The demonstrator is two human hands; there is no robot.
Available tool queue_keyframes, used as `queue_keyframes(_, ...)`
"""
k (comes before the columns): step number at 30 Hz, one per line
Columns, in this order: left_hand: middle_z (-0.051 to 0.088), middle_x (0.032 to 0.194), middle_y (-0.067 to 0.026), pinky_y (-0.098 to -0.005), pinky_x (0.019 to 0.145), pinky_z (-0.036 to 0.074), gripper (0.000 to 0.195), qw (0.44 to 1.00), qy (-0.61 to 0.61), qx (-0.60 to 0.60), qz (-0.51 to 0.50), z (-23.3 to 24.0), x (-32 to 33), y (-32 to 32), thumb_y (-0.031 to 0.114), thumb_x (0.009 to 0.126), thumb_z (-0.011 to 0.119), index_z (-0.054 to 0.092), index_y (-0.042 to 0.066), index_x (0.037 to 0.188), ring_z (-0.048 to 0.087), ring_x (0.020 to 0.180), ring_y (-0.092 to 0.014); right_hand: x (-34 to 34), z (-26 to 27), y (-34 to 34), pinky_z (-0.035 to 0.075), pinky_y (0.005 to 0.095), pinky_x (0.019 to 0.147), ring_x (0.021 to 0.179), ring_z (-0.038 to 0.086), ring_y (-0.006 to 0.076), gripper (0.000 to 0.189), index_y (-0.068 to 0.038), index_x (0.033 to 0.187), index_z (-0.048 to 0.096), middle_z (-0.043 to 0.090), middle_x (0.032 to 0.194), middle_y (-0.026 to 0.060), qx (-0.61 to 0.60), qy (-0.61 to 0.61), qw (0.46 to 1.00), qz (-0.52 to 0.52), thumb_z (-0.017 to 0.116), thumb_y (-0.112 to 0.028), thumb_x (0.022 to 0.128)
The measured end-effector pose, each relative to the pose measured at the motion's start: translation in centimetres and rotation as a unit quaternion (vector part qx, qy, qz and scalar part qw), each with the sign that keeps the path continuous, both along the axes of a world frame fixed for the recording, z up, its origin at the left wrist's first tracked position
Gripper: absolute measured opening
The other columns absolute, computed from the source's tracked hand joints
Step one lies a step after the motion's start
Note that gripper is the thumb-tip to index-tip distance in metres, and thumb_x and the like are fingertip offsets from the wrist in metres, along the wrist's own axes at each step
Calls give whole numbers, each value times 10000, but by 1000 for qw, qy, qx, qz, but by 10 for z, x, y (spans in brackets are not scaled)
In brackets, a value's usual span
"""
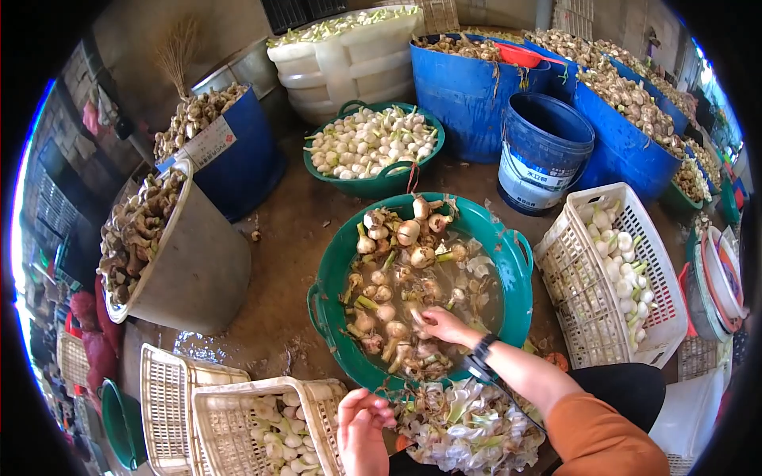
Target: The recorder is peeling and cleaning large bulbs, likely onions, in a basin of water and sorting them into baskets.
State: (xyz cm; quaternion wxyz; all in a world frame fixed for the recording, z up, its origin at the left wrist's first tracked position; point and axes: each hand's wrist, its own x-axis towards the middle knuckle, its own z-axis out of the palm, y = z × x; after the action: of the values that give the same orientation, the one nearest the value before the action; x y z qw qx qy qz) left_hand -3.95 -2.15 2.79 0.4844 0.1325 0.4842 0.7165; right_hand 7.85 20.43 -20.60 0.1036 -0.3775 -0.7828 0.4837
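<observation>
A round green plastic tub point(517, 285) holds murky water, unpeeled garlic bulbs point(386, 312) and loose skins. Over the water in its lower middle, my right hand point(447, 326) touches or grips what looks like a pale garlic bulb at the fingertips; the fingers partly hide it. A dark band circles that wrist. My left hand point(364, 425) is raised beside the near rim, its fingers curled and apart, with nothing seen in it. Between the hands and my body lies a heap of garlic skins point(470, 422). At the lower left, a cream plastic crate point(262, 387) contains peeled white garlic point(286, 437).
Another crate point(595, 297) of white garlic stands at the right. Beyond the tub are a green basin point(369, 185) of cleaned bulbs, a blue bucket point(545, 143) and large blue vats point(464, 89) of garlic. A grey barrel point(202, 268) of unpeeled garlic stands left.
</observation>
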Motion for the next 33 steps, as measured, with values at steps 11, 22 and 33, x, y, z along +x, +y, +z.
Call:
queue_keyframes(11,437,1029,-137,-365,750,438,617,751,657,-52,-31,-15,24,14,47,581,738,474,49,1139,494,925,-295,25,218,-117,454,311,734,858,557,229,250,-3,1055,555,553,990,94,81,172,982,23,527,-158,862)
queue_keyframes(22,398,1002,-110,-314,833,383,557,949,246,110,-164,-9,31,-3,150,654,718,471,32,1138,460,944,-228,46,245,-141,371,203,629,671,428,51,125,21,923,539,441,750,-35,-204,302,929,-61,477,-75,871)
queue_keyframes(33,430,912,-124,-378,681,441,632,738,675,5,16,7,44,-4,108,534,728,494,80,1120,487,807,-290,40,259,-152,375,317,552,618,447,274,107,13,867,541,474,741,135,205,114,970,-60,549,-68,798)
